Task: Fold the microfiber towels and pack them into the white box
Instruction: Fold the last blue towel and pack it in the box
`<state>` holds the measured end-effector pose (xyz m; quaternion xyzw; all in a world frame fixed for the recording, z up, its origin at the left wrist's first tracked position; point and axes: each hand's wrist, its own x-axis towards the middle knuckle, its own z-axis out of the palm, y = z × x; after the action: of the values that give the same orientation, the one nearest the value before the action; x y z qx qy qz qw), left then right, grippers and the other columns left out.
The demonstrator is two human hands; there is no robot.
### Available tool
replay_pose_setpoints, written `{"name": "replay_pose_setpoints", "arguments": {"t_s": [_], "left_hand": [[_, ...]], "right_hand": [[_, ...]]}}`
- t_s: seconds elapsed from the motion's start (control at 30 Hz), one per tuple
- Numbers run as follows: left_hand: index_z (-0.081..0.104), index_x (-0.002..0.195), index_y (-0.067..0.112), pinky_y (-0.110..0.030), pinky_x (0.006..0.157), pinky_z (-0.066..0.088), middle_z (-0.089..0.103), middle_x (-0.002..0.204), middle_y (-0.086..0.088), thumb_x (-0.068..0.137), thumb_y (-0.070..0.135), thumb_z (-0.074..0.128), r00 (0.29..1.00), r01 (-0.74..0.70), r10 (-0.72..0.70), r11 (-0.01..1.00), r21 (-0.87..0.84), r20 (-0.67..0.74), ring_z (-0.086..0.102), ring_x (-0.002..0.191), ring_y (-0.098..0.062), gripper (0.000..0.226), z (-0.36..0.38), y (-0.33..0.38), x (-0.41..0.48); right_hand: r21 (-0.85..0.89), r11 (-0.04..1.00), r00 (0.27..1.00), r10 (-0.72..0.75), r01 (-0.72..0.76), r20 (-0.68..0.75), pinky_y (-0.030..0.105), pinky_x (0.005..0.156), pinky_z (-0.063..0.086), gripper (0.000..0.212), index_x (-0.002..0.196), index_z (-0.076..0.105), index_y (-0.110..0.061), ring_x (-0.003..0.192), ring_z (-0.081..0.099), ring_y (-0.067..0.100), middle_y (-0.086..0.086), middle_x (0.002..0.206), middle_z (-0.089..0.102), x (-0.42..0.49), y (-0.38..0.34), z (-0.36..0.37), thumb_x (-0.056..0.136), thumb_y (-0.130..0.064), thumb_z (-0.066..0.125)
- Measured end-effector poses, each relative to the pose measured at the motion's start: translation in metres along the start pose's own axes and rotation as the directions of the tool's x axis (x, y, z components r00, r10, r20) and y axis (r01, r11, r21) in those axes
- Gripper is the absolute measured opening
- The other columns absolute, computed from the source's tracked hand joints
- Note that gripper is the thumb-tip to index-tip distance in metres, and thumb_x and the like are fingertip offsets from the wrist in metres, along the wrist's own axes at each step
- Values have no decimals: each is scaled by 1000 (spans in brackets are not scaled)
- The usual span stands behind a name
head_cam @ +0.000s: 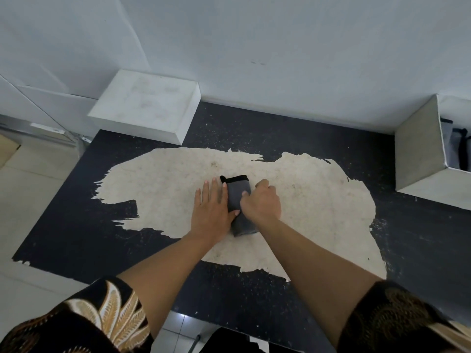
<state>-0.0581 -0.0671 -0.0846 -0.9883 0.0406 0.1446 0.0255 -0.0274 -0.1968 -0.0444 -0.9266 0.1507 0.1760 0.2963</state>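
Here, at the far left, pale floor tiles (30, 189) are being shown beside a black table (76, 225) whose top is worn through to a large pale patch (165, 179). Toward the back left, 1 closed white box (145, 105) is being kept on the table against the white wall (280, 47), well apart from the work. A patterned brown and gold sleeve (96, 317) is being seen at the lower left, with a bare forearm reaching forward from it. The left hand (211, 207) is being laid flat on the patch, fingers spread and straight, its thumb side touching the left edge of the grey towel (237, 194); nothing is being gripped by it. The towel, folded narrow with a black trim at its far end, is being held down in the middle of the pale patch. The right hand (262, 202) is being curled into a loose fist on the towel's right side, its thumb pressed onto the cloth; whether cloth is pinched inside the fist cannot be told. At the far right, 1 open white box (418, 159) is being kept on the table, with grey folded towels (451, 143) standing inside it.
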Motion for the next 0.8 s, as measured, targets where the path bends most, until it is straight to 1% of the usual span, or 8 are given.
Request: {"name": "replay_pose_setpoints", "arguments": {"t_s": [0.07,0.13,0.23,0.33,0.4,0.5,0.63,0.8], "left_hand": [[23,152,5,-47,112,26,27,155,-22,93,64,40,991,107,-110,994,-38,-79,29,140,-38,86,-1,6,-8],[42,137,6,-39,94,37,49,130,-15,86,67,53,957,235,-250,966,-110,-149,46,116,-31,80,-4,14,-14],[44,123,9,-38,92,37,49,123,-10,85,62,59,897,428,-441,845,-320,34,46,112,-29,67,-9,26,-13],[41,130,7,-41,102,35,42,134,-14,93,50,55,868,491,-459,738,-463,189,40,124,-33,58,-12,34,-7],[42,132,8,-42,104,35,40,137,-14,98,47,47,867,491,-451,706,-510,211,39,126,-33,52,-16,36,-5],[46,132,10,-43,102,38,45,135,-13,102,49,35,887,443,-411,633,-635,209,44,123,-33,51,-23,33,0],[54,113,10,-39,81,51,63,108,-6,102,48,39,956,271,-226,428,-862,188,60,96,-26,42,-48,34,3],[53,106,10,-40,77,53,65,105,-6,102,37,46,999,41,-47,456,-889,22,62,94,-24,29,-101,64,9]], "right_hand": [[-23,999,997,47,-46,61,35,75,41,45,122,44,-9,112,57,33,12,120,58,10,-1,3,94,-40,58],[-57,996,993,77,-72,87,32,72,41,42,118,49,-9,110,59,31,11,117,62,18,1,5,92,-40,62],[-14,995,986,101,-100,130,30,67,43,31,101,53,-10,101,63,29,8,100,63,25,0,6,89,-35,66],[74,988,973,116,-133,202,28,57,42,26,92,54,-9,84,61,26,3,79,55,26,-5,5,85,-29,68],[173,972,964,113,-157,240,29,58,47,26,94,58,-7,81,61,24,5,82,60,24,-6,4,82,-29,68],[443,871,956,89,-211,281,37,75,57,27,101,61,-9,91,64,24,7,96,66,20,-2,0,79,-22,69],[726,660,972,24,-192,235,49,86,58,26,111,59,-10,98,67,25,10,106,68,12,4,-26,86,-10,66],[846,530,997,-2,-67,80,45,85,59,24,115,60,-10,99,67,26,7,109,69,2,21,-83,92,-6,62]]}}
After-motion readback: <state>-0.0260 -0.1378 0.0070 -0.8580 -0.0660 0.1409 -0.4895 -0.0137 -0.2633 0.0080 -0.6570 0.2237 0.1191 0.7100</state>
